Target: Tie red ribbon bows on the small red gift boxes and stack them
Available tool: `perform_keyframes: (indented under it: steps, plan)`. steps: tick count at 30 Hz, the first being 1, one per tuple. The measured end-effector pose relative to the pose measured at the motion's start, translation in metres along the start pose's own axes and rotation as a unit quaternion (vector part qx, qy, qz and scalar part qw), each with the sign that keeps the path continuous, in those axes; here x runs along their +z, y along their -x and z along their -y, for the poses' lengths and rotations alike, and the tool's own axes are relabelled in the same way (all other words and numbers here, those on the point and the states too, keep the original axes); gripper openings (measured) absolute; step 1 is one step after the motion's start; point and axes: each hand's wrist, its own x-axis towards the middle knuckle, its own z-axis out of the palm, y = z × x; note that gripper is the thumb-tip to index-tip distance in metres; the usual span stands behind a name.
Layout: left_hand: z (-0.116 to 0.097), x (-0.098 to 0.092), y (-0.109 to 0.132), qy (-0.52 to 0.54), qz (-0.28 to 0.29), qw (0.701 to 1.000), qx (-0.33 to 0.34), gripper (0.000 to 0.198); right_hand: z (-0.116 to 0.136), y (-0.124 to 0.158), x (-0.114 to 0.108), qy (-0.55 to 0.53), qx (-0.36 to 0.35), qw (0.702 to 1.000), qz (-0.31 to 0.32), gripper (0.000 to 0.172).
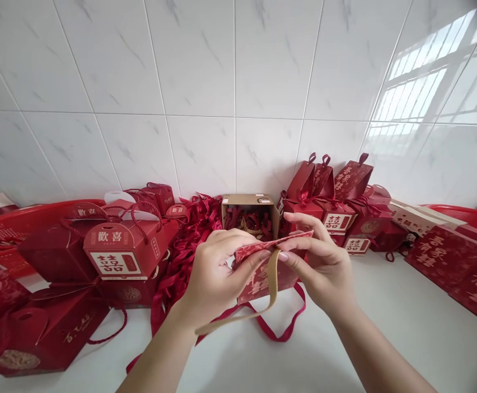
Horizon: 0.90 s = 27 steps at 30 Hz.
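Both my hands hold a small red gift box (263,275) with gold lettering, raised above the white counter (386,338). My left hand (218,273) pinches the box's top edge from the left. My right hand (324,262) pinches the same edge from the right, fingers closed on the flap. A tan ribbon (258,314) loops down from the top of the box between my thumbs. A red ribbon (283,327) hangs below the box onto the counter.
Red gift boxes with rope handles (119,251) are stacked at left. A heap of red ribbons (193,229) and an open cardboard box (250,215) sit by the tiled wall. More red boxes (337,213) and flat packs (455,262) lie at right.
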Motion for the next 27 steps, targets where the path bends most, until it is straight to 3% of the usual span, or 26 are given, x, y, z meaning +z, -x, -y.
perform_keyframes:
  steps: [4,6,9,12,17,18,23,27]
  plan:
    - [-0.004,0.004,0.000,0.077,0.009,0.996,-0.040,0.007,-0.002,0.001,0.000,-0.001,-0.052,0.999,-0.009,0.011]
    - [-0.007,0.008,0.001,0.124,0.010,0.990,-0.071,0.006,-0.002,0.000,0.000,-0.023,-0.066,0.997,-0.016,0.021]
    - [-0.011,0.012,0.003,0.148,0.022,0.981,-0.121,0.007,-0.003,-0.001,0.001,-0.063,0.018,0.998,-0.015,0.045]
    - [-0.009,0.011,0.004,0.163,0.043,0.966,-0.198,0.015,-0.005,-0.003,0.001,-0.054,0.120,0.991,-0.016,0.024]
    - [-0.003,-0.003,-0.001,0.206,-0.116,0.927,-0.293,0.025,-0.008,-0.005,0.002,-0.005,0.141,0.989,-0.040,0.022]
    - [-0.002,-0.006,-0.003,0.206,-0.123,0.925,-0.296,0.027,-0.008,-0.005,0.003,0.004,0.137,0.990,-0.043,0.022]
    - [0.002,-0.014,-0.008,0.128,0.003,0.961,-0.245,0.030,-0.003,-0.004,0.004,0.019,0.098,0.995,-0.004,0.016]
    - [0.007,-0.014,-0.009,0.082,-0.002,0.965,-0.247,0.027,0.004,-0.001,0.006,0.007,0.042,0.998,0.054,0.013]
